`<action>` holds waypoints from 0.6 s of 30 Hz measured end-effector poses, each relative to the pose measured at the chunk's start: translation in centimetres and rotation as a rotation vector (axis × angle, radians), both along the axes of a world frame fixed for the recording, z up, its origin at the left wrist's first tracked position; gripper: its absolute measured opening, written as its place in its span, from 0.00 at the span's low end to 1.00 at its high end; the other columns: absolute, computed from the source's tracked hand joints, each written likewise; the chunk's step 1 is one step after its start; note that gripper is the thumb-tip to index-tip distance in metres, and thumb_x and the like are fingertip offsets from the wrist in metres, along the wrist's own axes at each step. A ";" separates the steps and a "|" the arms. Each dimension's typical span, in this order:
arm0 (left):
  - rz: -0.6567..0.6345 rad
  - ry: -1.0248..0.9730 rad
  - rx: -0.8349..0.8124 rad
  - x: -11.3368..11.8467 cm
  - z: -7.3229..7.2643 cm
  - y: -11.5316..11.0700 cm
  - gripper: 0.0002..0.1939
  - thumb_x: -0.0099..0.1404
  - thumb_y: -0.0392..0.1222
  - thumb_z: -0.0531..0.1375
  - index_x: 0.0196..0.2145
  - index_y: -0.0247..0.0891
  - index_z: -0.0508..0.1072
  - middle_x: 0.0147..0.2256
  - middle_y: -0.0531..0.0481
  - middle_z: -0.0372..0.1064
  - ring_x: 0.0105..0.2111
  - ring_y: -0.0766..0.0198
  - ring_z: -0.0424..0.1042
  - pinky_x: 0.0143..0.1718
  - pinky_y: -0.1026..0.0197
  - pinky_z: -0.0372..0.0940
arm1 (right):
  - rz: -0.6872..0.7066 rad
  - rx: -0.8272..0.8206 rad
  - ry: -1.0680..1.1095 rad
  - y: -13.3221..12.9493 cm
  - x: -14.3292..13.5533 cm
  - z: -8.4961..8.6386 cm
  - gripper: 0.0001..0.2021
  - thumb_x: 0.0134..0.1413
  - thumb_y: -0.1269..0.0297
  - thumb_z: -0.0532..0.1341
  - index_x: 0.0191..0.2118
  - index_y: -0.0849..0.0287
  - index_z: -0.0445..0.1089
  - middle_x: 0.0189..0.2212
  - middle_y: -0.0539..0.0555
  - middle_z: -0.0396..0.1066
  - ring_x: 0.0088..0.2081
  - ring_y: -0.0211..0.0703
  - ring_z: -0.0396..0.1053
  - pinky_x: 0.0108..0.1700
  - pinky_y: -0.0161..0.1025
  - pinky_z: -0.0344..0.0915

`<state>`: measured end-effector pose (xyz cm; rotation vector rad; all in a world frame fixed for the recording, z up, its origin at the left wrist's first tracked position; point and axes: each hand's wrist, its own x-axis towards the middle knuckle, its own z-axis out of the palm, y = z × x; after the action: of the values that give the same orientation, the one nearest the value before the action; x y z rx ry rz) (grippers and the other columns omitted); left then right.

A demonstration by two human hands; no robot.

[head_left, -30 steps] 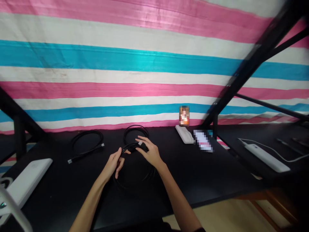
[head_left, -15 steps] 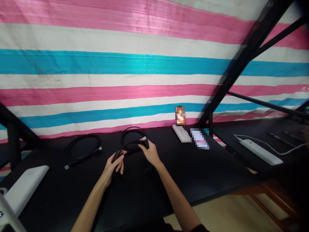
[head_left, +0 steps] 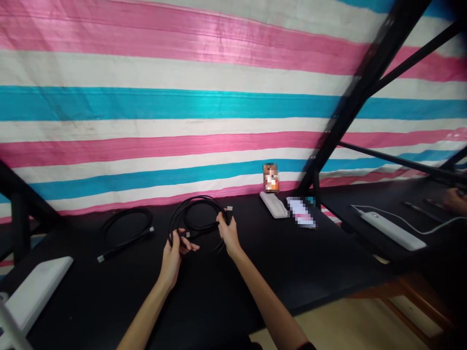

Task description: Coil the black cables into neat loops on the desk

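My left hand pinches the left side of a coiled black cable between thumb and fingers. The other fingers of that hand stretch to the right. My right hand is closed on the coil's right side, and a silver plug sticks up above its fingers. A second plug end shows inside the loops, close to my left fingers. The loops overlap in view, and I cannot tell whether some belong to another cable lying on the table. Another coiled black cable lies to the left, its two silver ends on the tabletop.
The black table carries a white box-shaped device at left. A pale, slim object and a blurred-out phone-like item lie back right. A white power strip with a cord and a person's hand are far right.
Both hands have lifted or shifted the coil slightly back, so it overlaps the loops behind. The silver plug now points up beyond my right fingers. A person's hand shows more clearly at far right.
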<state>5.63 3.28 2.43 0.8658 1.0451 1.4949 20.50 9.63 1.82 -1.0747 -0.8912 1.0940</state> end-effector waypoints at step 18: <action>0.099 -0.067 -0.097 -1.9 1.3 0.1 0.24 0.58 0.61 0.52 0.20 0.38 0.54 0.10 0.64 0.45 0.07 0.74 0.51 0.10 0.70 0.49 | 0.411 -0.054 -0.163 -1.0 0.1 1.6 0.17 0.41 0.56 0.63 0.15 0.60 0.60 0.12 0.47 0.60 0.20 0.37 0.65 0.29 0.35 0.61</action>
<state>3.68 3.42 3.73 0.7004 1.1152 1.5315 20.64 8.58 3.38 -1.0615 -1.2569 1.3875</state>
